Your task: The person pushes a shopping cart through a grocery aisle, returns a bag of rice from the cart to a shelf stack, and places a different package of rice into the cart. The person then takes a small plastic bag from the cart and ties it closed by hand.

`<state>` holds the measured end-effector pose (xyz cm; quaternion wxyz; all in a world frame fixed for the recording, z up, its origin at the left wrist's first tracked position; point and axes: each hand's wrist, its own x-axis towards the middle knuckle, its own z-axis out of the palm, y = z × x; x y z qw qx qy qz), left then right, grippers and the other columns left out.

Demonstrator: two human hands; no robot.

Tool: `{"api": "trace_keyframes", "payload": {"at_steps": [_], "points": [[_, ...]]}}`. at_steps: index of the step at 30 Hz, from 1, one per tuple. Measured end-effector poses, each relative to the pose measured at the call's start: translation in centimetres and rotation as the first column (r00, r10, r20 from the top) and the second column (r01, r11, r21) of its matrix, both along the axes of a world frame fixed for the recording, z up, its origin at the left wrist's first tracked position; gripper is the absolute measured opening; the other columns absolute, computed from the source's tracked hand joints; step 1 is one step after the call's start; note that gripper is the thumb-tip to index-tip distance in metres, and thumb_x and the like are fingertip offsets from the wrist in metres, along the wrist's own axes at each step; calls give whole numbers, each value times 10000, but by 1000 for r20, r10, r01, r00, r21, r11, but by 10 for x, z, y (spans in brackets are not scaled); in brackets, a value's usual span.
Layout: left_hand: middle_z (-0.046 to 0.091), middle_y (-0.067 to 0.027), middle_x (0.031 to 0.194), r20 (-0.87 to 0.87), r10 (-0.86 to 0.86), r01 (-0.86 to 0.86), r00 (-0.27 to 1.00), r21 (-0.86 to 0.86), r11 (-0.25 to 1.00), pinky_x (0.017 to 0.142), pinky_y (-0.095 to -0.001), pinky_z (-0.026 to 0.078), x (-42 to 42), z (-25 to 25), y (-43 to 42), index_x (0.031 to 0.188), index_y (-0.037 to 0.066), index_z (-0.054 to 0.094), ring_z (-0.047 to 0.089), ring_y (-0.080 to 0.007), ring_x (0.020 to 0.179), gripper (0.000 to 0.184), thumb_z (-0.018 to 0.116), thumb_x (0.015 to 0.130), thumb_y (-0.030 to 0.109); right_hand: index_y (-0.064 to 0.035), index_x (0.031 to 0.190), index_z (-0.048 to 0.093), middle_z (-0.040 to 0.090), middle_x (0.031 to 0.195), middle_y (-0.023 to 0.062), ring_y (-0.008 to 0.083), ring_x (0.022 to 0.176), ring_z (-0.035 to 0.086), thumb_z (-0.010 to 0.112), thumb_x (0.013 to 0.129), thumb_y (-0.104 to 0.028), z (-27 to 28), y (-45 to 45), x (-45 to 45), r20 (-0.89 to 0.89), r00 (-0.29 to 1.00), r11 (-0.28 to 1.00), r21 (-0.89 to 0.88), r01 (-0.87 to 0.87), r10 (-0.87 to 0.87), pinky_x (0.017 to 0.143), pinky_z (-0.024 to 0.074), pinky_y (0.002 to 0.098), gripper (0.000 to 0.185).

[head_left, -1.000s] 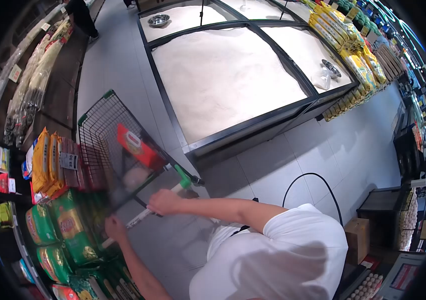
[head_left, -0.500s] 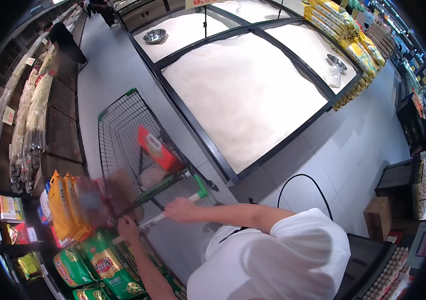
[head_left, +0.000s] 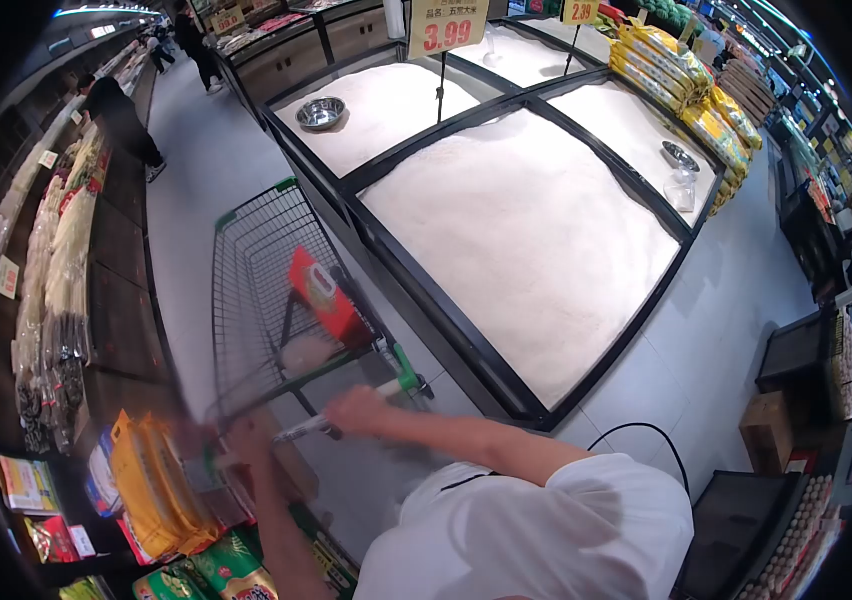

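Observation:
My right hand (head_left: 358, 411) is closed around the white handle bar (head_left: 298, 429) of a shopping cart (head_left: 246, 250), close to its green right end. Near the bar's other end is my left hand (head_left: 254, 443), its fingers curled over the bar and somewhat blurred. In the wire basket lies a red package (head_left: 328, 297) with a white oval on its upper face. A pale rounded item (head_left: 306, 353) sits nearer me, low in the cart; its kind is unclear.
Right of the cart stands a dark-framed bin (head_left: 466, 345) of white rice. Shelves of bagged dry goods (head_left: 56, 300) line the left. Orange bags (head_left: 151, 485) and green bags (head_left: 231, 570) are close by my left arm. A person (head_left: 121, 120) stands farther up the aisle.
My view has tilted upward, bringing the price signs into sight and shifting the bins lower. Both hands remain at the cart handle. The blur beside the orange bags has lessened.

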<state>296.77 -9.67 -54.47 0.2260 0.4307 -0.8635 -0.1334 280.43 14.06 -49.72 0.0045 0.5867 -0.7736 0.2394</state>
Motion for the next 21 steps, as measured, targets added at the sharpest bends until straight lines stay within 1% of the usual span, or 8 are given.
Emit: {"api": "trace_keyframes", "payload": {"at_steps": [2,5,6,9,10,11,16,21], "points": [[596,-167,694,32,-7,7,999,7,1000,674,-480,446,-25,-3,-33,697,10,620,587,-372,724,381,550,921,310,-92,673,638,637,637,96,306,553,635,552,907,-325,4,-29,-24,31,999,998,48,38,-40,554,517,439,341],[686,-197,863,145,-1,-17,989,125,992,749,-493,484,-68,13,-69,874,22,707,656,-386,828,300,583,849,294,-96,674,645,638,637,95,303,561,642,550,898,-326,1,-73,-60,3,998,997,40,63,-63,550,522,440,335],[681,-214,860,80,-44,32,996,146,989,755,-506,482,-80,15,-80,849,22,712,652,-409,811,350,550,875,331,-101,646,639,630,610,87,303,550,639,555,887,-326,-1,-87,-73,-1,996,996,20,86,-86,532,522,438,341],[614,-143,732,44,-66,66,997,7,998,633,-487,453,-119,13,-118,725,38,636,607,-374,705,379,535,924,345,-102,610,629,620,584,78,302,521,627,549,882,-325,-8,-129,-110,-92,989,992,-60,110,-115,509,517,437,360],[617,-146,745,109,-38,38,993,-2,999,617,-497,453,-132,13,-130,732,44,640,609,-380,698,378,531,926,350,-102,606,629,619,579,77,300,513,624,544,880,-330,-9,-138,-123,-104,985,990,-44,133,-137,503,515,434,366],[624,-139,745,181,-25,23,983,11,1000,611,-500,458,-144,12,-144,728,49,637,614,-381,703,379,534,922,357,-102,603,630,618,575,75,297,505,621,540,879,-335,-11,-152,-135,-117,980,987,-30,156,-159,497,512,431,372],[645,-129,737,124,-59,55,990,32,998,616,-484,468,-203,9,-206,708,51,624,626,-369,706,387,531,922,360,-102,580,611,601,539,61,271,486,610,537,866,-341,-21,-222,-189,-133,964,973,-63,221,-228,490,498,406,380],[688,-180,822,232,-38,19,972,82,996,699,-495,500,-251,10,-277,857,71,730,656,-390,778,378,545,891,399,-97,631,650,642,621,101,319,579,635,491,901,-355,-11,-288,-233,-26,971,968,72,238,-237,574,515,443,406]]}}
